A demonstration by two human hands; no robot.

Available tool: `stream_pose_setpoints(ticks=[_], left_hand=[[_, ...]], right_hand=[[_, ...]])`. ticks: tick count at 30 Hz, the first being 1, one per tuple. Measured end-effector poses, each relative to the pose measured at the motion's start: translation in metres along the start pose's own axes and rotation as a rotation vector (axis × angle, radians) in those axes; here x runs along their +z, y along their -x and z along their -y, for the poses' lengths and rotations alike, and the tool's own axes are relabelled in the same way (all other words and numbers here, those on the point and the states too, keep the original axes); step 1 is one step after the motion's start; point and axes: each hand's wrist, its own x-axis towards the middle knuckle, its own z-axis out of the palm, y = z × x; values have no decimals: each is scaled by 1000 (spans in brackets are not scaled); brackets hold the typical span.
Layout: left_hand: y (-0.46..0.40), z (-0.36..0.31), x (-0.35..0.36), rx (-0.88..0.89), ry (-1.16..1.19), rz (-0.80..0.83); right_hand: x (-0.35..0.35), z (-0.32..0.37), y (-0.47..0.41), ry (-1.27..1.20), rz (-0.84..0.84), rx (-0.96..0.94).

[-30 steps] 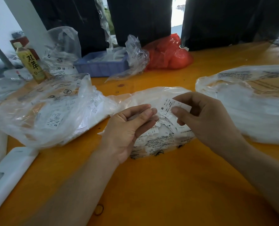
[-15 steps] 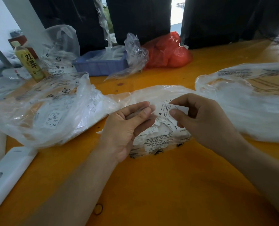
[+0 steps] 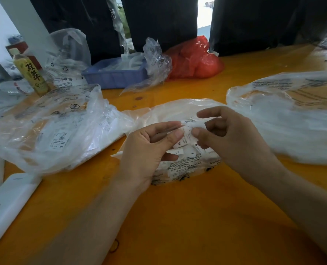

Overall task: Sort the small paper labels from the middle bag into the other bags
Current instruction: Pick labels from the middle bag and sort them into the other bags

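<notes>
Head view shows both hands meeting over the middle bag [image 3: 180, 111], which lies at the centre of the orange tabletop [image 3: 178, 217] with loose paper labels [image 3: 185, 150] heaped in its open mouth. Compared with a second ago, the right hand [image 3: 233, 142] has drawn in toward the left hand [image 3: 147, 150], and the single label [image 3: 187, 131] that was held up flat with its print readable now sits crumpled between the two, the right thumb and forefinger pinching one side while the left fingers [image 3: 176, 133] close narrowly on the other. The label is blurred, so whether it is one slip or two stuck together cannot be told. My reading is that the size has been read and the slip is being passed or peeled apart, so the sorting step proper, dropping it into a bag, is not yet done. The left bag [image 3: 49, 131], carrying a sticker marked XS, lies toward the left edge; the right bag [image 3: 292, 119] lies toward the right edge. Both sit near the middle one, within easy reach. Thin paper and slack plastic will likely cling, so a clean release matters.
</notes>
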Motion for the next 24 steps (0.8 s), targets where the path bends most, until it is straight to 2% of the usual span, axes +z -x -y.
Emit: stream_pose_setpoints(ticks=[3, 8, 12, 20, 24], left_hand=[[-2, -1, 0, -23, 72, -34], [-1, 2, 2, -40, 113, -3], [-2, 3, 2, -46, 137, 1], [-4, 3, 0, -78, 176, -1], [-4, 5, 0, -64, 115, 25]], right_hand=[[3, -1, 2, -128, -44, 81], [14, 2, 11, 67, -12, -3], [14, 1, 10, 149, -63, -24], [16, 4, 11, 121, -42, -53], [13, 2, 10, 9, -43, -11]])
